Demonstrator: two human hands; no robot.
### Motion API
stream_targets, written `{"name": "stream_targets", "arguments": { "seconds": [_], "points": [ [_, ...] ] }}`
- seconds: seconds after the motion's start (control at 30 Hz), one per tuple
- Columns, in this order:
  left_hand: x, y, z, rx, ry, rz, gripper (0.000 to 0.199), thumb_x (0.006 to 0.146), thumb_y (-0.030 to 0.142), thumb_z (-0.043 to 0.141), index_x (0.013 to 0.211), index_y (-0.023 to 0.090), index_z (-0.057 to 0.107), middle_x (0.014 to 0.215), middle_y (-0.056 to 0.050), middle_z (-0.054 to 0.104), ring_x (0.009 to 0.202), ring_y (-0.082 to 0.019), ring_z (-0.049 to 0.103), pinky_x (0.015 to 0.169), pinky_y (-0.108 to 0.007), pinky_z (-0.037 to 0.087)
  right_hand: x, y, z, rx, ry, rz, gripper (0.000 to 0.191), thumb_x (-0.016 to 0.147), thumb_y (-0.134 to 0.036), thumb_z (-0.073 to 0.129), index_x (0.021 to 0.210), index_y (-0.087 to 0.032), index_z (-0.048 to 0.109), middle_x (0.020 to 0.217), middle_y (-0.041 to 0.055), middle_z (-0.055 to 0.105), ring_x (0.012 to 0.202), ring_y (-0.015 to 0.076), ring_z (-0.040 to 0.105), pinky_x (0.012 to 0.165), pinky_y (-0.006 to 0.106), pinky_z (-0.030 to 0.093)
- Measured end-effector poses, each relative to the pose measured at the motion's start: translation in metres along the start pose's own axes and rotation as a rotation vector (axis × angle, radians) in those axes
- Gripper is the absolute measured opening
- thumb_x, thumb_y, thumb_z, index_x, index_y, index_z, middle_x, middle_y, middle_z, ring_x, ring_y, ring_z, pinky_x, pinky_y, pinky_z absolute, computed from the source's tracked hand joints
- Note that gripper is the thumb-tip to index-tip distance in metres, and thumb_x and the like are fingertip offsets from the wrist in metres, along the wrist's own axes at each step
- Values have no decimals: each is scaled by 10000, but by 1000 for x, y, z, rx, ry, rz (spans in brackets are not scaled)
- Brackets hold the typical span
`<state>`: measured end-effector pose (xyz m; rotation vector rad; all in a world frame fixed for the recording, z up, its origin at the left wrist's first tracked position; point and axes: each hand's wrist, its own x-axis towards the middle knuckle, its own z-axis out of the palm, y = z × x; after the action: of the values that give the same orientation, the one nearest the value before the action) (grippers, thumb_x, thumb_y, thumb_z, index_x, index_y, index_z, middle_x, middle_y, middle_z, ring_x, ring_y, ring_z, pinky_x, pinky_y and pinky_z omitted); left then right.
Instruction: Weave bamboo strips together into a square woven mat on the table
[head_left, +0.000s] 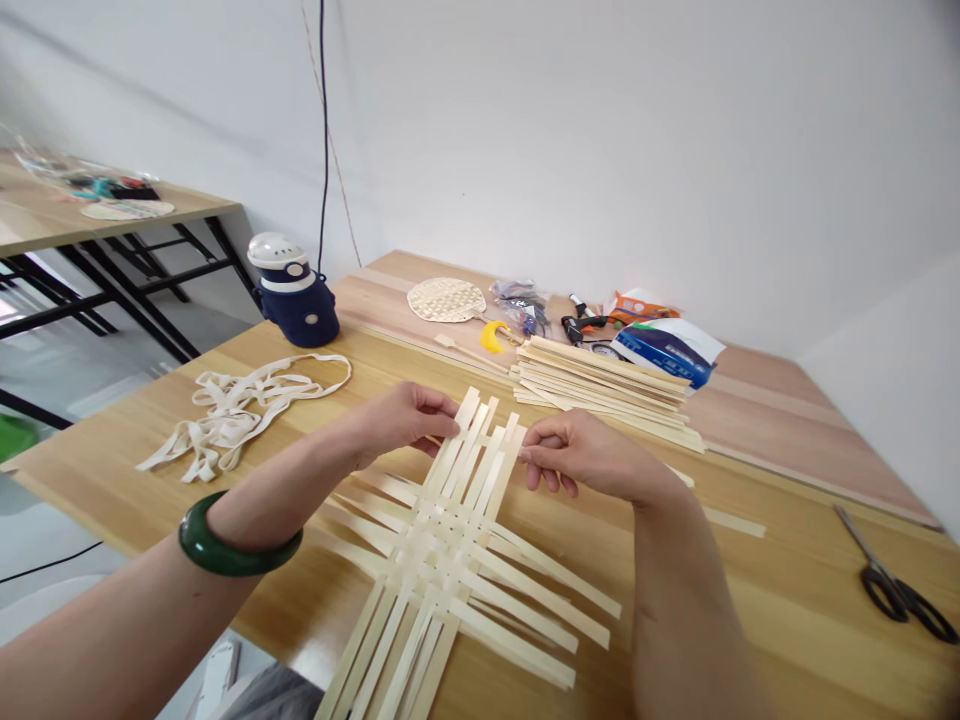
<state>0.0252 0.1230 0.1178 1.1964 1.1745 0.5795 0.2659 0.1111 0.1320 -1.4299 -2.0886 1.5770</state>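
Observation:
A partly woven mat of pale bamboo strips [439, 540] lies on the wooden table in front of me, its loose ends spreading out on all sides. At its far end my left hand [416, 420] has thumb and fingers closed at the outer left strip. On the opposite side, my right hand [577, 455] pinches at the edge of the outer right strip. Between the hands a short pale piece crosses the lengthwise strips; whether both hands hold it I cannot tell. A green bangle [236, 540] circles my left wrist.
Behind the mat lies a stack of bamboo strips [607, 390], near a blue packet [664, 350], a glue gun [581, 325] and a woven fan [446, 300]. White cloth tape [240, 410] and a blue flask [296, 295] are left; scissors [889, 580] lie right.

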Motion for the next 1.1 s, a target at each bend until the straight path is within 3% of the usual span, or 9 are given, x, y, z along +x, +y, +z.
{"name": "stream_targets", "arguments": {
  "seconds": [0.3,0.5,1.1],
  "points": [
    [3,-4,-1,-34,65,-44,143,570,258,790,638,160,712,686,9,668,695,-118,584,706,-246,508,4,5,0,9,2,-5,242,861,-379,566,736,-173,587,723,39,702,537,89,559,479,196,454],
    [-1,3,-1,-27,13,-43,145,582,249,749,698,164,759,770,-13,717,743,-129,602,708,-234,520,5,5,-1,3,1,-16,250,863,-384,563,741,-171,601,733,43,701,553,94,565,484,198,453],
    [2,-2,0,-18,174,-16,154,517,207,765,643,147,700,639,15,662,640,-109,581,647,-232,502,3,5,-1,40,-27,-21,248,851,-397,595,771,-163,611,721,45,712,536,93,571,514,215,483]
  ]
}}
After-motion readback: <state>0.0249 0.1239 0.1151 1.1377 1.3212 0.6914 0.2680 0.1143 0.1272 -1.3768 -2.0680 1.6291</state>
